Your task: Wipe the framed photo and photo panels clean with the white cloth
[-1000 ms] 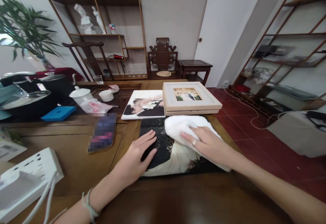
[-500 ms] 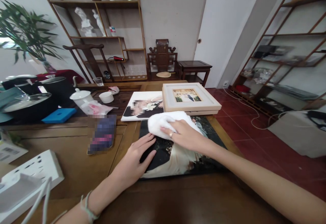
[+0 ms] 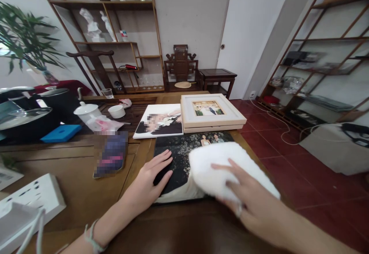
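A dark photo print (image 3: pixel 184 150) of a couple lies flat near the front of the wooden table (image 3: pixel 86 184). My left hand (image 3: pixel 150 179) rests flat on its left edge with the fingers stretched out. My right hand (image 3: pixel 248 200) presses a folded white cloth (image 3: pixel 221 167) onto the lower right part of the print, fingers spread over the cloth. The cloth hides that corner of the print.
Behind the print lie a second photo print (image 3: pixel 160 121) and stacked pale picture frames (image 3: pixel 211 111). To the left are a blurred card (image 3: pixel 111 154), a blue box (image 3: pixel 60 132), a white teapot (image 3: pixel 85 111), pots (image 3: pixel 25 111) and a white power strip (image 3: pixel 31 196). Shelves line the walls.
My right hand has drawn the white cloth from the print's upper middle down toward me and to the right. The left hand has stayed in place on the print's left edge.
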`<state>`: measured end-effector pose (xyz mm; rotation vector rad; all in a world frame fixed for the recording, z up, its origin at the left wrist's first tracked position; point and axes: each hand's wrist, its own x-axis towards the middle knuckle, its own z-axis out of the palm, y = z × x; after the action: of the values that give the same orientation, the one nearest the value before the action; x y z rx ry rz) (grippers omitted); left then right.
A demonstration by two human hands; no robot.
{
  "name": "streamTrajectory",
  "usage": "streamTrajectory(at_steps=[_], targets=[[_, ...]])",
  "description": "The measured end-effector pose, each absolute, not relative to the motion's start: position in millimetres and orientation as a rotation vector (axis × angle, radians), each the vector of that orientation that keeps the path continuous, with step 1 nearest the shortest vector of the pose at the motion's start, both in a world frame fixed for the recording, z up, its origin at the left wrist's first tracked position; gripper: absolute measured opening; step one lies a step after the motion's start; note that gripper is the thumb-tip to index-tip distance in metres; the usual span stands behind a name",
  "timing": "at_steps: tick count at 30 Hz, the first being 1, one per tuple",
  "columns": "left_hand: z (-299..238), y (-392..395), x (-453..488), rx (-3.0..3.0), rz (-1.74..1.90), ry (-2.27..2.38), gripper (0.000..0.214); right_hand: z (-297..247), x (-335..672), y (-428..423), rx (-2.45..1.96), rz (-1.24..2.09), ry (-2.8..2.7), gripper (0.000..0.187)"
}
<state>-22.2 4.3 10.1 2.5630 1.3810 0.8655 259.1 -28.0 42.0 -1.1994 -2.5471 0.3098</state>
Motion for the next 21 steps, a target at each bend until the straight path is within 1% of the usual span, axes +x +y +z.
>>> streamTrajectory(at_steps=[2, 5, 9, 11, 16, 19, 21], targets=[[10.4, 4.7, -22.1, 2.564, 0.871, 1.380, 0.034, 38.4, 249.5, -48.4, -0.986, 0.355, -2.620, 0.017], [10.2, 4.6, -22.7, 2.559, 0.866, 1.386, 0.034, 36.5, 238.9, -56.4, -0.819, 0.403, -2.623, 0.023], [10.2, 4.7, -23.3, 2.565, 0.845, 1.384, 0.034, 44.2, 230.5, -29.8, -0.954, 0.412, -2.594, 0.021], [10.4, 5.2, -23.4, 2.572, 0.844, 1.381, 0.035, 47.3, 225.3, -7.2, -1.022, 0.366, -2.540, 0.022], [11.2, 5.9, -23.4, 2.577, 0.846, 1.389, 0.034, 46.3, 210.2, 45.7, -0.993, 0.221, -2.511, 0.026], [11.3, 5.8, -23.3, 2.580, 0.857, 1.378, 0.034, 46.3, 207.4, 50.5, -1.006, 0.203, -2.527, 0.027], [10.9, 5.8, -23.2, 2.585, 0.859, 1.373, 0.033, 46.9, 209.7, 36.5, -1.023, 0.235, -2.530, 0.026]])
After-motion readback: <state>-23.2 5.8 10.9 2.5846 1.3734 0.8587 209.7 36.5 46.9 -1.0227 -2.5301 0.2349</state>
